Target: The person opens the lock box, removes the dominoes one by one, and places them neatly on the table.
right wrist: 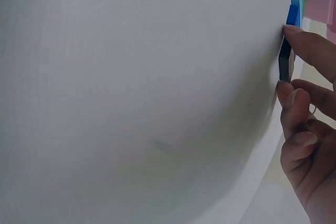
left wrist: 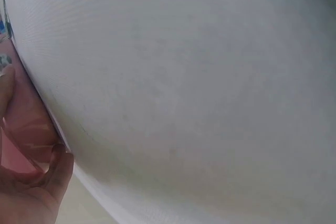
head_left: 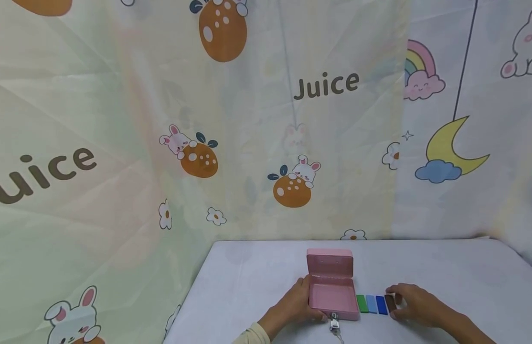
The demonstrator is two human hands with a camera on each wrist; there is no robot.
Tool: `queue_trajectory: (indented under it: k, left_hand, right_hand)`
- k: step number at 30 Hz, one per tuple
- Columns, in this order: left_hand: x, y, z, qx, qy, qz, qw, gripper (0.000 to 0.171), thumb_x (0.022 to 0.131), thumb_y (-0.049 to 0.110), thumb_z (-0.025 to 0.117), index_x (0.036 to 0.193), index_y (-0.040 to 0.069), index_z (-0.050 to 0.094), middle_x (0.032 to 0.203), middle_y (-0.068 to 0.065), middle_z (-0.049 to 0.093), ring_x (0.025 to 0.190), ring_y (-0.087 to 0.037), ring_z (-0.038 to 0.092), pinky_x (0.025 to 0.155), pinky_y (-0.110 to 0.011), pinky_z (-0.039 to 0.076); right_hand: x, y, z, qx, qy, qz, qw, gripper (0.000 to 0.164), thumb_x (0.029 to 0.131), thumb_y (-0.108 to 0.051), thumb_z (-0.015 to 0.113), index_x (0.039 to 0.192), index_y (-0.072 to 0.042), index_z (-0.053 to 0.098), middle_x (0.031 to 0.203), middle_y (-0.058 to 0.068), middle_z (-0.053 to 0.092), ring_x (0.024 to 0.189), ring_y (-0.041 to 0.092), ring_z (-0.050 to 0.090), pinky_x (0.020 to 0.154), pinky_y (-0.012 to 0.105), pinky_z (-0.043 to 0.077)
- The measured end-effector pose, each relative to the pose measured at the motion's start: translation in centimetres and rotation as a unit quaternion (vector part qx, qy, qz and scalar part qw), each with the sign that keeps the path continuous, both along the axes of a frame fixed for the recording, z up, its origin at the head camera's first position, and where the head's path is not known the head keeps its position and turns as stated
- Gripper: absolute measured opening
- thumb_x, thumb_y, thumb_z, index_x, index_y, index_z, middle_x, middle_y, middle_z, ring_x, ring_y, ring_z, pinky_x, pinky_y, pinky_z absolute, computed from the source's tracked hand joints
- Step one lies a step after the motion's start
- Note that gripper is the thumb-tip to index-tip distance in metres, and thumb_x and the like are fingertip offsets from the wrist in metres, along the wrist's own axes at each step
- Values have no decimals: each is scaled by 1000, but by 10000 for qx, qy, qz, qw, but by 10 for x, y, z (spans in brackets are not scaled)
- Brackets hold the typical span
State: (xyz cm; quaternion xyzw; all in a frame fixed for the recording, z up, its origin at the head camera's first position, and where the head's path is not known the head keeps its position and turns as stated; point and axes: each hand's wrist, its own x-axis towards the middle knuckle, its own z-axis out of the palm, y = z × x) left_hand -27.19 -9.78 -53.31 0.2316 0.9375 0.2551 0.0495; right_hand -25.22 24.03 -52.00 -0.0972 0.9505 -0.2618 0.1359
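A pink metal box (head_left: 333, 298) stands on the table with its lid (head_left: 330, 266) raised and nothing inside. My left hand (head_left: 296, 303) holds its left side, fingers along the wall and thumb at the front. In the left wrist view, that hand (left wrist: 31, 200) grips the pink wall at the lower left. Right of the box lies a row of flat blocks: green (head_left: 362, 304), light blue (head_left: 371, 304) and dark blue (head_left: 381, 305). At the row's right end, my right hand (head_left: 420, 306) pinches a dark brown block (head_left: 390, 304) by its two ends.
Small keys (head_left: 334, 325) hang from the lock at the box's front. A white cloth covers the table (head_left: 249, 272). Printed curtains (head_left: 249, 105) with rabbits and fruit hang behind the table and on its left side.
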Motion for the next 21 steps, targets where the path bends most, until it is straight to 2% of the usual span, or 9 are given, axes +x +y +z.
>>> queue_trajectory:
  k: [3,9,16,21]
  left_hand:
    - [-1,-1,0,-77,-19,-45,10000,104,64,48,92,149,22,37,122,6,56,105,-3,53,100,-32,50]
    - [-1,-4,4,-28,-81,-219,9997,110,63,48,93,149,20,32,127,2,56,112,-7,54,101,-33,49]
    - [9,-14,11,-110,-382,24,9992,127,64,59,89,157,5,22,148,-18,47,132,-26,53,105,-43,47]
    - [16,-21,14,67,-645,105,9978,122,67,60,87,157,5,26,146,-13,49,125,-24,59,100,-42,52]
  right_hand:
    - [1,0,0,-26,-1,8,10000,55,75,-25,87,121,-3,65,89,-1,62,84,19,54,83,45,53]
    - [5,6,1,61,91,60,9999,67,75,-35,87,129,-5,62,92,-1,63,87,20,55,85,52,54]
    - [19,14,-5,157,140,-55,9998,71,75,-47,84,130,-9,61,96,-3,65,86,20,56,82,56,54]
    - [30,20,-9,350,-262,-370,9984,84,70,-63,81,132,-11,59,103,-2,67,88,22,58,80,62,54]
